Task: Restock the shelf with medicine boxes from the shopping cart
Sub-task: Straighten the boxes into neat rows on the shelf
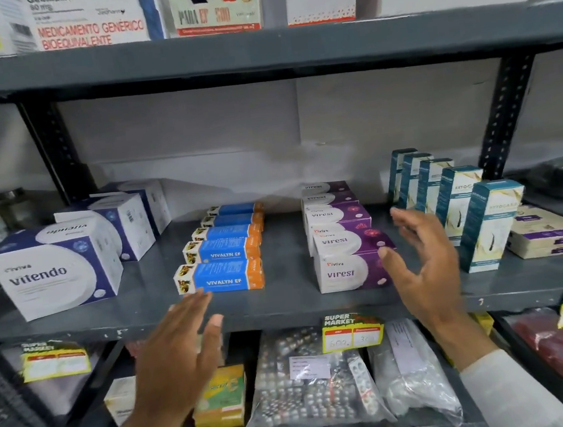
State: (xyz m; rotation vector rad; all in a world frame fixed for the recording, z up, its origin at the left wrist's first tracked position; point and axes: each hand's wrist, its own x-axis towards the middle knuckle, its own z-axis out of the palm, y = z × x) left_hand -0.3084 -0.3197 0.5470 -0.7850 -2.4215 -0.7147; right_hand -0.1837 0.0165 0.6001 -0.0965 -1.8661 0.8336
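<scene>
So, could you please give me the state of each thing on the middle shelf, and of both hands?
Left hand: open, empty, near the front Vivalyn box.
Right hand: open, empty, beside the Virest row.
Vitendo boxes: one row, second upside down.
Vivalyn boxes: flat, one row of five.
Virest boxes: one row, front to back.
Teal boxes: upright, one row.
Shelf: bare lanes between rows.

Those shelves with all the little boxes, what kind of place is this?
Most likely a pharmacy or a supermarket's medicine aisle: rows of medicine boxes, bags of blister-packed pills, and a yellow "Super Market" price tag on the shelf edge.
</scene>
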